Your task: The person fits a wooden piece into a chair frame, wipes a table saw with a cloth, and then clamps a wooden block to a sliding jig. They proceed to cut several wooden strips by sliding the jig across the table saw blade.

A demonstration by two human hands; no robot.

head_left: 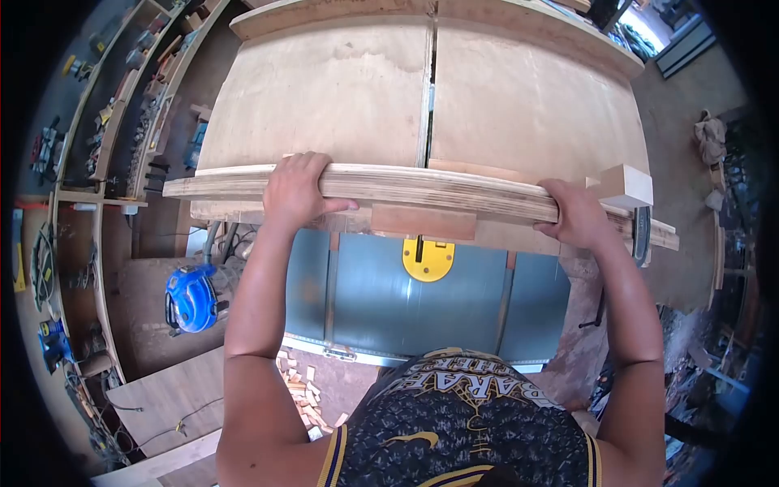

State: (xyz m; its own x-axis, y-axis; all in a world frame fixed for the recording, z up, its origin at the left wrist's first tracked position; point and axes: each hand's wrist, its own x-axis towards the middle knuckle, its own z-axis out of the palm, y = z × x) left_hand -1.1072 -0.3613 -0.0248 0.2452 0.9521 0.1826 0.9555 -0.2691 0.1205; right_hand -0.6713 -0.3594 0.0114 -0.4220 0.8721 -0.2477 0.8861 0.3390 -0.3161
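My left hand (296,193) is closed over a long layered plywood fence (422,187), its fingers across the top and its thumb on the near face. Toward the other end of that fence, my right hand (574,213) grips it in a similar way. The fence lies along the near edge of a plywood sled base (341,89) with a narrow slot (429,122) down its middle. Just right of my right hand sit a wooden block (625,185) and a clamp (641,235). A small wood block (423,221) projects from the fence's near face.
Below the sled is a blue-grey saw table (381,300) with a yellow insert (428,258). A blue vacuum (191,299) stands on the floor at left, near shelves (122,114) of tools. Wood offcuts (304,396) lie on the floor.
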